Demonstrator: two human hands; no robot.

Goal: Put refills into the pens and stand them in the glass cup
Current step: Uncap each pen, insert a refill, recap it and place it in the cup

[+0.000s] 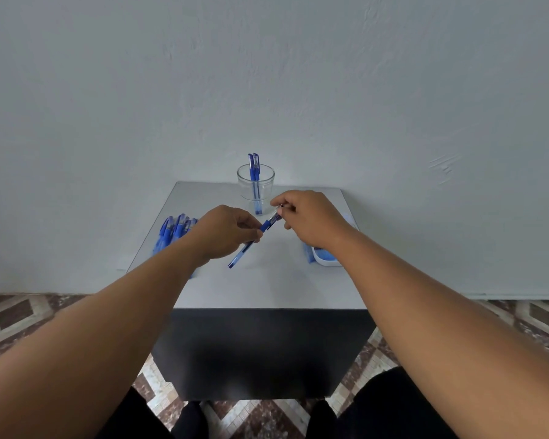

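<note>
A blue pen [243,251] hangs slanted above the middle of the small grey table [267,286]. My left hand [224,231] grips its barrel around the middle. My right hand [308,217] pinches the pen's upper tip end with fingertips and thumb. Behind the hands stands a clear glass cup [256,188] near the table's far edge, holding two blue capped pens [254,167] upright. A bundle of blue pens [175,231] lies on the table's left side, partly hidden by my left hand and forearm.
A white tray [325,259] with blue contents sits at the table's right edge, mostly covered by my right wrist. A plain wall rises right behind the table. Patterned floor tiles surround the table's dark front panel.
</note>
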